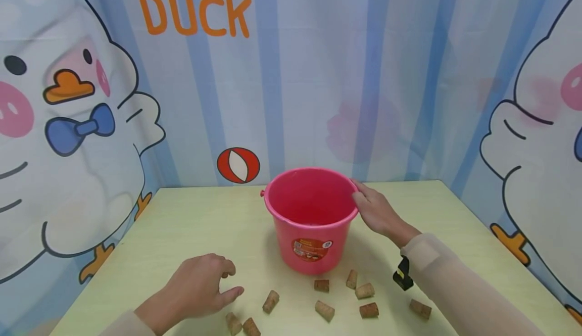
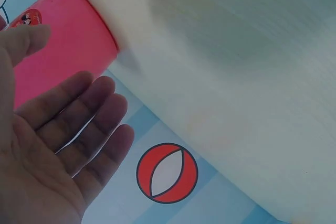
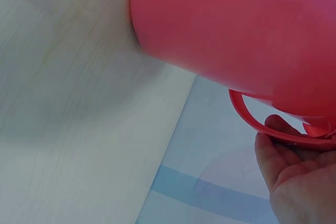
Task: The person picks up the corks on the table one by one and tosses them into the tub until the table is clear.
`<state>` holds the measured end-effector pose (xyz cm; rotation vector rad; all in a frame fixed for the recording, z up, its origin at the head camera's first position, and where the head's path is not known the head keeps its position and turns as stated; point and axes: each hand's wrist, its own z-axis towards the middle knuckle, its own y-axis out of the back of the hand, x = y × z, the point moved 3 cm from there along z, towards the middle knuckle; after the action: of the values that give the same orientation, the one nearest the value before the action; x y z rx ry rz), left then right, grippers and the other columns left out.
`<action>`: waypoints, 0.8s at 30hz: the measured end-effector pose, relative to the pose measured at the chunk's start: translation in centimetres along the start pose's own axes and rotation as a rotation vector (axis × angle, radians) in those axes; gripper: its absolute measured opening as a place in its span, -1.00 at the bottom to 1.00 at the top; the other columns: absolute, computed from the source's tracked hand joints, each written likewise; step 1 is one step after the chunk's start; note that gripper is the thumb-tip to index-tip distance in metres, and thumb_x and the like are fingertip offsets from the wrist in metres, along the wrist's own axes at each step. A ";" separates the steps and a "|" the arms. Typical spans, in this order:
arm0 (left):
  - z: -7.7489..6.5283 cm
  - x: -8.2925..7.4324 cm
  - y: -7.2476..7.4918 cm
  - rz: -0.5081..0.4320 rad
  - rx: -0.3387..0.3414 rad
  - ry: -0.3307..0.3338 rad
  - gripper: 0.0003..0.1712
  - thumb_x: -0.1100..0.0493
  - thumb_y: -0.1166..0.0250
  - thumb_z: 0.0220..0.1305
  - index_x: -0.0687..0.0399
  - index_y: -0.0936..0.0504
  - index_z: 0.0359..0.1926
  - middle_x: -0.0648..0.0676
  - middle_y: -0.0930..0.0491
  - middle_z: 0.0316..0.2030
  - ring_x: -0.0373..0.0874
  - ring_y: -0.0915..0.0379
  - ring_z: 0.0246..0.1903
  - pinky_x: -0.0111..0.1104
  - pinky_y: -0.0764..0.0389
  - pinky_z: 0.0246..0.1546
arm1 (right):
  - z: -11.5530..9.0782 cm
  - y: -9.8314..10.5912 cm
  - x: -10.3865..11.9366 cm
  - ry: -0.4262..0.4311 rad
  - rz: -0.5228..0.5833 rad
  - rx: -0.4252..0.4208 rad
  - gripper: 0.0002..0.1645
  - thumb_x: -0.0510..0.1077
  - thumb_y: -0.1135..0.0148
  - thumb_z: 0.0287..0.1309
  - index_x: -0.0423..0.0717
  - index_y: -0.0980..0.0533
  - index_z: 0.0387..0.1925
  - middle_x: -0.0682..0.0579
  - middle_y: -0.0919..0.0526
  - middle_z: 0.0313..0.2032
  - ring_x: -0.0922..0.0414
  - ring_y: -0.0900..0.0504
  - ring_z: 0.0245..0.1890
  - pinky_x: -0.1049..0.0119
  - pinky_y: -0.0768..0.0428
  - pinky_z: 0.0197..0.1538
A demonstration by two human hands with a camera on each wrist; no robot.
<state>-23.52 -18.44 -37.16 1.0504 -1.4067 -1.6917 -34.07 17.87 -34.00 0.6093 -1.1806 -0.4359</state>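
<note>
Head view: the pink bucket (image 1: pixel 313 233) stands on the worktop (image 1: pixel 204 225), centred towards its far edge; corks (image 1: pixel 325 310) lie between bucket and near edge. The right hand (image 1: pixel 375 207) is clamped on the bucket's handle (image 3: pixel 243 109). The left hand (image 1: pixel 195 285), fingers apart, hovers empty near the near edge. Step in hand, as judged: steadying the bucket. The next move probably calls for closing the left hand on a cork.

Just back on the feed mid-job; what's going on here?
A person's right hand holds the pink bucket by its handle. The left hand holds nothing, its fingers apart from the nearby corks. Those lie scattered on the table, on the person's side of the bucket.
</note>
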 end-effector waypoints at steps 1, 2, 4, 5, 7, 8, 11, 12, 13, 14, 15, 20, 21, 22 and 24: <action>-0.1 0.1 -0.1 -0.008 0.014 0.001 -0.58 -0.19 -0.51 0.11 0.05 -0.77 -0.26 -0.13 -0.68 -0.41 -0.25 -0.52 -0.41 -0.25 -0.64 -0.37 | 0.0 0.0 0.0 -0.002 0.001 0.001 -0.29 0.01 0.33 0.57 -0.17 -0.07 0.60 -0.20 -0.31 0.48 -0.26 -0.30 0.45 -0.29 -0.31 0.39; -0.2 0.1 -0.2 -0.015 0.025 0.000 -0.58 -0.20 -0.51 0.11 0.05 -0.76 -0.28 -0.14 -0.67 -0.41 -0.26 -0.51 -0.41 -0.24 -0.63 -0.37 | 0.0 0.0 0.0 -0.003 0.002 0.001 -0.30 0.01 0.33 0.57 -0.17 -0.07 0.60 -0.20 -0.31 0.48 -0.26 -0.30 0.45 -0.29 -0.31 0.39; -0.4 0.2 -0.4 -0.026 0.043 -0.013 -0.59 -0.21 -0.50 0.10 0.02 -0.74 -0.31 -0.16 -0.65 -0.42 -0.27 -0.49 -0.42 -0.24 -0.61 -0.39 | 0.0 0.0 -0.1 -0.003 0.003 0.000 -0.30 0.01 0.32 0.57 -0.17 -0.07 0.60 -0.20 -0.30 0.49 -0.26 -0.30 0.45 -0.28 -0.31 0.40; -0.6 0.2 -0.6 -0.031 0.050 -0.021 -0.60 -0.21 -0.50 0.09 0.00 -0.73 -0.33 -0.17 -0.64 -0.43 -0.28 -0.48 -0.43 -0.24 -0.60 -0.40 | 0.0 0.0 0.0 -0.002 0.002 -0.001 -0.30 0.00 0.32 0.57 -0.17 -0.08 0.60 -0.20 -0.31 0.48 -0.26 -0.30 0.45 -0.28 -0.31 0.39; -0.8 0.2 -0.8 -0.035 0.068 -0.033 -0.61 -0.22 -0.49 0.09 -0.03 -0.71 -0.35 -0.19 -0.62 -0.44 -0.28 -0.46 -0.43 -0.24 -0.58 -0.42 | 0.0 0.0 0.0 0.000 0.001 -0.001 -0.30 0.00 0.32 0.57 -0.17 -0.08 0.60 -0.21 -0.32 0.48 -0.25 -0.31 0.44 -0.28 -0.32 0.39; -0.9 0.2 -0.9 -0.034 0.076 -0.039 -0.62 -0.22 -0.49 0.08 -0.05 -0.70 -0.37 -0.20 -0.61 -0.44 -0.29 -0.45 -0.44 -0.24 -0.57 -0.42 | 0.0 0.0 0.0 0.003 0.000 -0.001 -0.30 0.00 0.32 0.56 -0.17 -0.08 0.60 -0.21 -0.33 0.47 -0.25 -0.33 0.43 -0.29 -0.33 0.38; -1.1 0.2 -1.3 -0.042 0.125 -0.033 -0.64 -0.22 -0.49 0.06 -0.07 -0.68 -0.41 -0.22 -0.55 -0.49 -0.30 -0.41 -0.48 -0.26 -0.53 -0.45 | 0.0 0.0 0.1 0.002 0.000 -0.001 -0.30 -0.01 0.31 0.56 -0.17 -0.07 0.60 -0.21 -0.35 0.46 -0.25 -0.35 0.41 -0.29 -0.35 0.37; -1.1 0.2 -1.4 -0.042 0.143 -0.030 -0.64 -0.22 -0.49 0.05 -0.08 -0.67 -0.43 -0.22 -0.53 -0.50 -0.29 -0.39 -0.49 -0.26 -0.51 -0.46 | 0.0 0.0 0.1 0.001 0.001 0.000 -0.30 -0.01 0.31 0.56 -0.17 -0.07 0.60 -0.21 -0.35 0.46 -0.25 -0.34 0.42 -0.29 -0.34 0.37; -1.2 0.2 -1.5 -0.042 0.163 -0.022 -0.65 -0.22 -0.49 0.04 -0.08 -0.66 -0.44 -0.22 -0.51 -0.51 -0.29 -0.37 -0.50 -0.26 -0.50 -0.47 | -0.1 0.0 0.1 0.001 0.001 -0.001 -0.30 -0.01 0.32 0.56 -0.17 -0.08 0.60 -0.21 -0.34 0.46 -0.25 -0.34 0.42 -0.29 -0.34 0.38; -1.2 0.2 -1.7 -0.039 0.179 -0.017 -0.65 -0.21 -0.48 0.04 -0.08 -0.66 -0.45 -0.22 -0.49 -0.52 -0.29 -0.35 -0.51 -0.26 -0.49 -0.47 | -0.1 0.0 0.0 0.000 0.001 0.000 -0.30 -0.01 0.32 0.56 -0.17 -0.07 0.60 -0.21 -0.34 0.47 -0.25 -0.33 0.42 -0.29 -0.34 0.38; -1.3 0.1 -1.8 -0.036 0.193 -0.010 -0.66 -0.19 -0.47 0.03 -0.08 -0.65 -0.46 -0.21 -0.48 -0.53 -0.27 -0.34 -0.52 -0.26 -0.47 -0.48 | -0.1 0.0 0.0 -0.002 0.000 0.000 -0.30 -0.01 0.32 0.56 -0.17 -0.07 0.60 -0.21 -0.32 0.47 -0.25 -0.32 0.43 -0.29 -0.33 0.38; -1.3 0.0 -2.3 -0.027 0.237 0.026 -0.71 -0.14 -0.43 -0.02 -0.06 -0.66 -0.47 -0.16 -0.48 -0.52 -0.22 -0.35 -0.50 -0.22 -0.49 -0.45 | 0.0 -0.1 -0.1 0.000 0.000 0.001 -0.30 0.00 0.32 0.57 -0.18 -0.07 0.60 -0.20 -0.30 0.49 -0.25 -0.30 0.45 -0.28 -0.32 0.39; -1.3 0.0 -2.4 -0.028 0.241 0.033 -0.71 -0.14 -0.43 -0.03 -0.05 -0.66 -0.47 -0.16 -0.49 -0.51 -0.22 -0.36 -0.49 -0.21 -0.51 -0.44 | 0.0 -0.1 -0.1 0.000 -0.002 0.001 -0.30 0.00 0.32 0.57 -0.17 -0.07 0.60 -0.20 -0.31 0.48 -0.25 -0.30 0.45 -0.28 -0.33 0.39; -1.3 0.0 -2.5 -0.035 0.250 0.041 -0.71 -0.14 -0.44 -0.03 -0.05 -0.67 -0.46 -0.15 -0.51 -0.50 -0.21 -0.38 -0.49 -0.20 -0.52 -0.43 | 0.0 -0.1 -0.1 0.002 -0.003 0.001 -0.30 0.00 0.32 0.57 -0.17 -0.07 0.60 -0.20 -0.32 0.48 -0.25 -0.31 0.44 -0.28 -0.33 0.39; -1.2 0.0 -2.7 -0.046 0.270 0.055 -0.70 -0.14 -0.44 -0.01 -0.05 -0.69 -0.45 -0.15 -0.54 -0.48 -0.21 -0.40 -0.49 -0.19 -0.56 -0.41 | 0.0 0.0 0.1 0.005 -0.006 0.001 -0.30 -0.01 0.32 0.56 -0.17 -0.06 0.60 -0.21 -0.34 0.47 -0.25 -0.32 0.43 -0.29 -0.34 0.38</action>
<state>-22.43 -18.50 -39.94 1.2757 -1.6174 -1.5201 -34.05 17.82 -33.98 0.6152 -1.1743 -0.4388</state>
